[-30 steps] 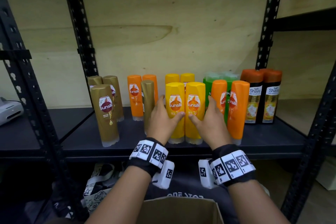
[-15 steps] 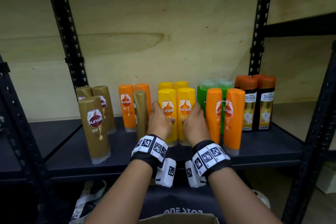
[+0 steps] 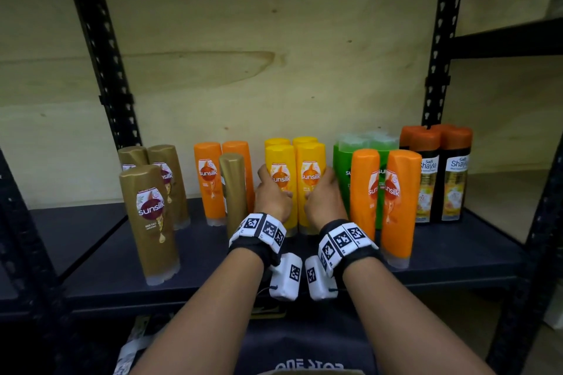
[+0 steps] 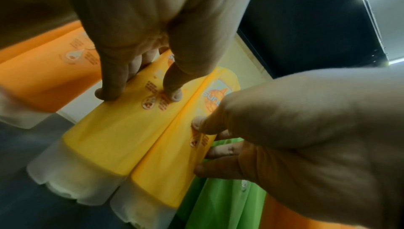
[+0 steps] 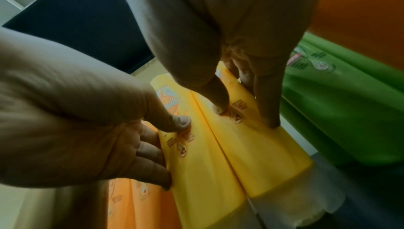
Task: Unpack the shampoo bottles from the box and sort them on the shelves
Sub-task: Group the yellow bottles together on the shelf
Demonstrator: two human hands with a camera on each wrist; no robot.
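The two front yellow Sunsilk bottles, upright and side by side mid-shelf, are gripped, one by the left hand, one by the right hand, thumbs on the labels, and are best slid back together, kept low and level, clear of the gold bottle and green bottles
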